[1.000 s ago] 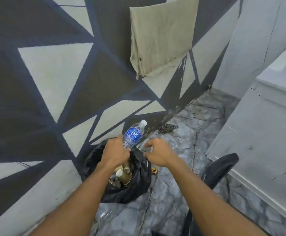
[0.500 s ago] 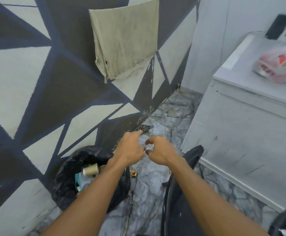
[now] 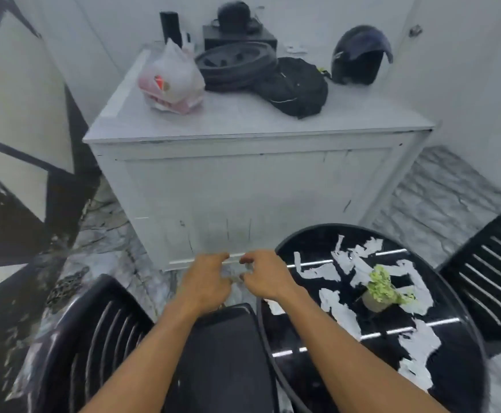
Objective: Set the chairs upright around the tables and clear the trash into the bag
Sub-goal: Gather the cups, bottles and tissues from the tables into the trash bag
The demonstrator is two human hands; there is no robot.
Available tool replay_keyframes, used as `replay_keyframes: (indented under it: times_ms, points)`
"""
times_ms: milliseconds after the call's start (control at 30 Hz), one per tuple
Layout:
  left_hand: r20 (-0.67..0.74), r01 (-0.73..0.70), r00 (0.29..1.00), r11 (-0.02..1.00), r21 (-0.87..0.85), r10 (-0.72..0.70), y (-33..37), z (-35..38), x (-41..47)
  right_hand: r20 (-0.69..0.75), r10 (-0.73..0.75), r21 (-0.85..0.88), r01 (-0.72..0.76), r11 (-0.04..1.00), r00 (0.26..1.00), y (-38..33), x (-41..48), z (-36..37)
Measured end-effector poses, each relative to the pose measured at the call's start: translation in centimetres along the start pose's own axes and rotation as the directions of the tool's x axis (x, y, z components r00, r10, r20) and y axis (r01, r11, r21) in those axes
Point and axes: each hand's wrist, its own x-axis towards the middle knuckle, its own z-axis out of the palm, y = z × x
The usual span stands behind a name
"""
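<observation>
2 chairs stand upright at 1 round black table point(image 3: 457, 362): 1 chair near left point(image 3: 100, 338), 1 chair right point(image 3: 487, 272). Torn paper scraps point(image 3: 419, 344) and 1 small plant point(image 3: 381, 289) lie on the table. Left hand point(image 3: 206, 283) and right hand point(image 3: 268, 277) hover close together at the table's far left edge, fingers curled. Blur prevents telling whether either grasps anything.

We can't tell whether the left hand point(image 3: 206, 281) and right hand point(image 3: 268, 277) pinch anything: the gap between their curled fingers is a smear. The near chair point(image 3: 100, 338) runs off the bottom edge, and so does the round bench point(image 3: 463, 391). The right chair point(image 3: 487, 272) is cut by the right edge. The plastic bag point(image 3: 173, 79) shows only a red blur, and the dark things point(image 3: 234, 17) far behind are unreadable.
</observation>
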Motion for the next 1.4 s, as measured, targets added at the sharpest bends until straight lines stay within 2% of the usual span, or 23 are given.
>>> replay_keyframes:
  times_ms: [100,167,267,333,467,567,600,667,733,767,933,1000,1067,1167,1267,1333,1400]
  points:
    - [0.173,-0.102,0.98,0.995,0.013,0.098,4.3,7.7,3.2,-0.059,0.141,0.022,-0.14,0.99,0.988,8.9,-3.0,-2.0]
    - [0.285,-0.117,0.955,0.987,0.113,0.081,5.4,13.1,4.7,-0.039,0.246,0.014,-0.246,0.969,0.969,14.3,-5.4,-2.1]
    - [0.379,-0.127,0.925,0.96,0.25,0.024,5.7,19.2,5.3,0.035,0.374,-0.059,-0.371,0.927,0.927,20.9,-8.5,-1.3]
    - [0.416,-0.109,0.909,0.946,0.305,-0.029,5.3,22.3,5.2,0.034,0.414,-0.08,-0.41,0.908,0.91,23.7,-9.8,-0.8]
    - [0.33,-0.106,0.944,0.959,0.265,0.013,6.2,25.7,4.5,-0.061,0.359,-0.05,-0.362,0.931,0.931,26.7,-9.5,-0.4]
    - [0.137,-0.141,0.985,0.937,0.32,0.102,6.7,26.0,4.8,-0.054,0.29,-0.111,-0.295,0.949,0.955,27.5,-7.9,-0.2]
    - [0.087,-0.106,0.993,0.923,0.369,0.079,6.5,25.7,5.0,-0.043,0.271,-0.146,-0.274,0.951,0.962,27.6,-7.3,-0.1]
    - [0.074,0.031,0.995,0.9,0.434,-0.07,5.2,25.1,5.4,-0.009,0.22,-0.212,-0.217,0.953,0.975,27.8,-6.3,0.3]
    - [0.143,0.106,0.976,0.931,0.349,-0.164,3.8,25.0,5.4,0.041,0.181,-0.244,-0.166,0.955,0.983,28.3,-5.6,1.0]
    - [0.175,0.107,0.97,0.947,0.304,-0.166,3.4,25.2,5.2,0.061,0.171,-0.227,-0.153,0.962,0.983,28.6,-5.4,1.4]
    - [0.188,-0.004,0.982,0.995,0.104,-0.016,5.8,26.8,4.3,0.048,0.146,-0.139,-0.138,0.981,0.988,30.1,-5.3,2.2]
    - [0.187,-0.077,0.98,0.996,0.04,0.068,7.7,27.2,3.6,-0.006,0.177,-0.087,-0.177,0.98,0.984,30.6,-5.9,2.1]
    - [0.245,-0.135,0.962,0.99,0.033,0.123,9.5,27.4,2.4,-0.088,0.221,0.005,-0.222,0.975,0.971,30.8,-7.0,1.6]
    - [0.357,-0.231,0.913,0.972,0.05,0.198,10.9,28.1,-0.4,-0.193,0.297,0.129,-0.276,0.953,0.935,30.8,-9.7,0.3]
    - [0.404,-0.344,0.862,0.939,0.021,0.307,11.2,29.5,-3.3,-0.269,0.367,0.219,-0.314,0.924,0.89,30.9,-13.3,-0.4]
    - [0.463,-0.424,0.809,0.905,0.031,0.363,11.4,30.7,-4.7,-0.285,0.402,0.205,-0.354,0.912,0.87,31.4,-15.8,-0.5]
    - [0.556,-0.479,0.751,0.873,0.09,0.355,11.0,32.3,-5.4,-0.302,0.443,0.174,-0.408,0.896,0.844,32.1,-18.3,0.1]
